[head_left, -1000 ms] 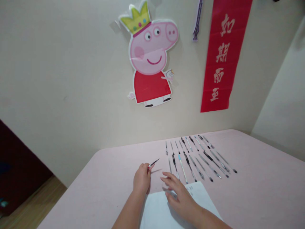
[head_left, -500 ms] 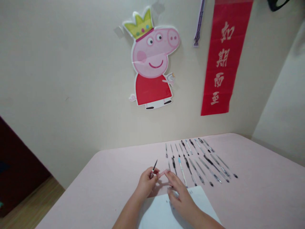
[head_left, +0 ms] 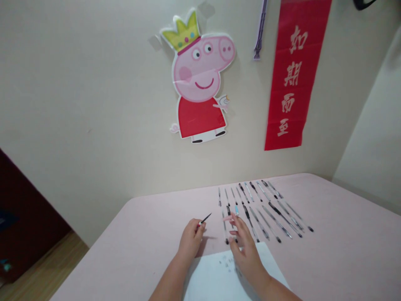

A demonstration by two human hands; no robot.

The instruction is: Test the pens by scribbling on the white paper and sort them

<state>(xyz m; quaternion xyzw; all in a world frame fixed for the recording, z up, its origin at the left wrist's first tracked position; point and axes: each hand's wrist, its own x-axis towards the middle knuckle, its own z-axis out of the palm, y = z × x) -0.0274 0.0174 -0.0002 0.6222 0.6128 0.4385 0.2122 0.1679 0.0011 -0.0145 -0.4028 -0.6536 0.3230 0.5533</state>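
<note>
My left hand (head_left: 191,240) rests on the pink table (head_left: 140,251), closed in a pinch on a thin black-tipped pen part (head_left: 205,218) that points up and to the right. My right hand (head_left: 246,251) reaches forward over the near row of pens (head_left: 269,217). Its fingers are spread and lie on a white pen with a blue end (head_left: 236,210); I cannot see it gripping anything. A dark pen (head_left: 224,229) lies just left of those fingertips. Under my right wrist lies a white sheet of paper (head_left: 213,280) with a few small scribbles.
A second row of short pen parts (head_left: 244,190) lies farther back, near the wall. On the wall hang a cartoon pig cut-out (head_left: 200,79) and a red banner (head_left: 290,75). The table's left edge drops to a wooden floor (head_left: 37,276).
My hands met half a second ago and have parted. The right hand has moved forward onto the pens. The left hand's pen part has tilted from upright to pointing right.
</note>
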